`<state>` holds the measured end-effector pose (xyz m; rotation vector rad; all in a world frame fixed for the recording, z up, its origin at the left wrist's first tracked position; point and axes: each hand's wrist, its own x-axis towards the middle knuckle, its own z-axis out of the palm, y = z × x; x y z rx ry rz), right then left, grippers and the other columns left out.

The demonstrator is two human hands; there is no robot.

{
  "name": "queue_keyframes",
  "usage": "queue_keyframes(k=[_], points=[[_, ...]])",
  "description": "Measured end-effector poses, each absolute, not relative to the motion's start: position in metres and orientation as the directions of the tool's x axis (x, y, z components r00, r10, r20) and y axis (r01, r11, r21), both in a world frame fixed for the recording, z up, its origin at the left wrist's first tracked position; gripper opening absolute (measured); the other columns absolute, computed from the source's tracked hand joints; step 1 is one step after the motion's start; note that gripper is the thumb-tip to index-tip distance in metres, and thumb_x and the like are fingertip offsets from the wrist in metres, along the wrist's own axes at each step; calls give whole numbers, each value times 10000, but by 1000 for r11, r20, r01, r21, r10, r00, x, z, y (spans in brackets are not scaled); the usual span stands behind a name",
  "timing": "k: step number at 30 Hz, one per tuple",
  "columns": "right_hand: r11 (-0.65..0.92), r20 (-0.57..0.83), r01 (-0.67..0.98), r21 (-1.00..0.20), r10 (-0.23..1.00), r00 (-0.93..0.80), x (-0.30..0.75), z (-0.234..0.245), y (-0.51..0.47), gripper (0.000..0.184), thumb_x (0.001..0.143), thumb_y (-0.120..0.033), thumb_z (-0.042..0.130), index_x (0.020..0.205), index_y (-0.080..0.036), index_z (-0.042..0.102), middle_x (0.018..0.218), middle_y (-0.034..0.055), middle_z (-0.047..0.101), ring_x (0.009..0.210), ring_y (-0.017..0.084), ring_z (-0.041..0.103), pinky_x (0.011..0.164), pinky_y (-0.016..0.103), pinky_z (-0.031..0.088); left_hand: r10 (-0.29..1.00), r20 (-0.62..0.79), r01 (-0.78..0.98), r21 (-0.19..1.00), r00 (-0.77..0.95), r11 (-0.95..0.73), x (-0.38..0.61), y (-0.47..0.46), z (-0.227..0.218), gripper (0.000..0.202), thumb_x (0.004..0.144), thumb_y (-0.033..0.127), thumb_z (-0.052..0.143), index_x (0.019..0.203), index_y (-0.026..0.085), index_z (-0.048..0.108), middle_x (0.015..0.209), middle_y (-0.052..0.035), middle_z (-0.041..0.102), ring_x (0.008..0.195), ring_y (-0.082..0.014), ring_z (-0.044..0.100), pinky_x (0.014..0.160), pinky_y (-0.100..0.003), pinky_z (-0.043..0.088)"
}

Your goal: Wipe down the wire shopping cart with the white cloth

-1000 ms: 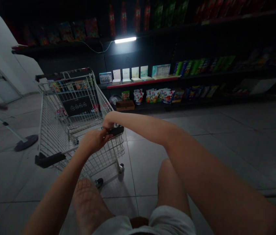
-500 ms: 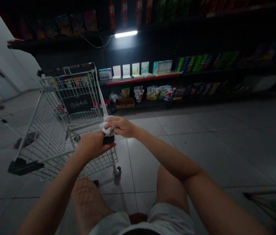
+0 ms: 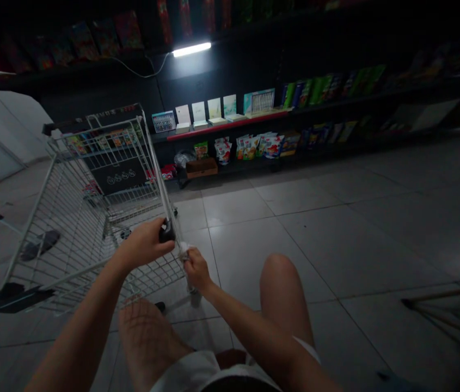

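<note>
A metal wire shopping cart (image 3: 70, 201) stands in front of me on the left. My left hand (image 3: 145, 243) is wrapped round the black plastic corner (image 3: 167, 231) of its top rim. Lower and to the right, my right hand (image 3: 196, 268) is closed on a white cloth (image 3: 183, 250), pressing it to the wire side near that corner. Most of the cloth is hidden by the fingers. A dark panel (image 3: 117, 175) with round emblems is fixed at the cart's far end.
A dark store shelf (image 3: 221, 126) with boxes, snack bags and an open cardboard box (image 3: 202, 167) runs along the back. A lit tube lamp (image 3: 191, 49) hangs on it. Thin legs of a stand (image 3: 437, 305) are at right. At far left is a dark shoe (image 3: 41, 245).
My right hand has moved down with the cloth, from the rim by the corner to the cart's side below it. My left hand keeps its grip. The view has shifted slightly.
</note>
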<state>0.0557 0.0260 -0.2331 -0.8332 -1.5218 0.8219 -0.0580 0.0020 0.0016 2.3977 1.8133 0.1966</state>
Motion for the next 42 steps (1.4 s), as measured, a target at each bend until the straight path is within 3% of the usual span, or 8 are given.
queue_keyframes(k=[3, 8, 14, 20, 28, 31, 37, 42], points=[[467, 463, 81, -881, 884, -59, 63, -220, 32, 284, 737, -97, 442, 912, -194, 643, 938, 51, 623, 951, 181, 582, 935, 317, 499, 959, 5, 927, 253, 284, -276, -56, 1, 4, 322, 864, 503, 411, 814, 200, 504, 733, -30, 582, 678, -189, 541, 639, -312, 380], [673, 673, -13, -740, 740, 6, 57, -173, 26, 456, 824, -120, 437, 1246, -207, 585, 1255, 90, 571, 1242, 213, 503, 1128, 384, 394, 963, 11, 925, 275, 268, -261, -54, 1, 5, 403, 919, 532, 254, 754, 220, 447, 693, -30, 565, 659, -191, 541, 652, -324, 367], [638, 632, 162, -753, 769, -93, 54, -262, 5, 557, 814, -111, 439, 1351, -218, 535, 1349, 93, 532, 1333, 223, 448, 1165, 412, 366, 973, 23, 944, 239, 231, -230, -56, 0, 0, 406, 921, 535, 243, 726, 228, 422, 670, -27, 546, 638, -188, 530, 640, -319, 345], [490, 450, 194, -850, 866, -217, 72, -277, 15, 475, 757, -64, 435, 1136, -231, 668, 1130, 56, 626, 1136, 176, 574, 1063, 334, 458, 972, 16, 953, 192, 236, -234, -60, 0, -2, 416, 935, 526, 241, 767, 217, 463, 740, -54, 600, 704, -205, 579, 669, -321, 382], [412, 362, 224, -884, 903, -232, 68, -312, 15, 523, 713, -78, 458, 1197, -190, 625, 1246, 84, 590, 1218, 196, 532, 1095, 358, 432, 1000, 6, 986, -165, 23, -21, -33, -13, 7, 510, 925, 597, 293, 912, 189, 598, 910, -146, 716, 880, -323, 682, 686, -374, 448], [385, 364, 169, -907, 921, -139, 78, -280, 33, 367, 728, -89, 449, 1008, -180, 666, 1027, 71, 640, 1032, 188, 589, 1012, 357, 484, 997, 74, 977, -212, -15, 30, -25, -16, 2, 478, 888, 600, 395, 942, 176, 608, 901, -158, 724, 857, -336, 695, 657, -372, 459], [741, 753, -153, -654, 658, -27, 81, -145, 67, 447, 866, -163, 449, 1283, -242, 589, 1359, 59, 544, 1357, 201, 437, 1199, 393, 310, 990, 132, 971, -237, 46, -14, -29, -15, -7, 449, 914, 547, 352, 961, 170, 592, 829, -149, 729, 764, -305, 707, 628, -357, 451], [707, 741, -222, -672, 646, -186, 61, -149, 77, 399, 887, -234, 455, 1244, -214, 634, 1356, 70, 556, 1355, 191, 453, 1198, 371, 323, 992, 109, 969, -245, 58, -30, -29, -18, -7, 417, 900, 535, 396, 971, 170, 584, 820, -140, 726, 775, -300, 711, 635, -353, 453]])
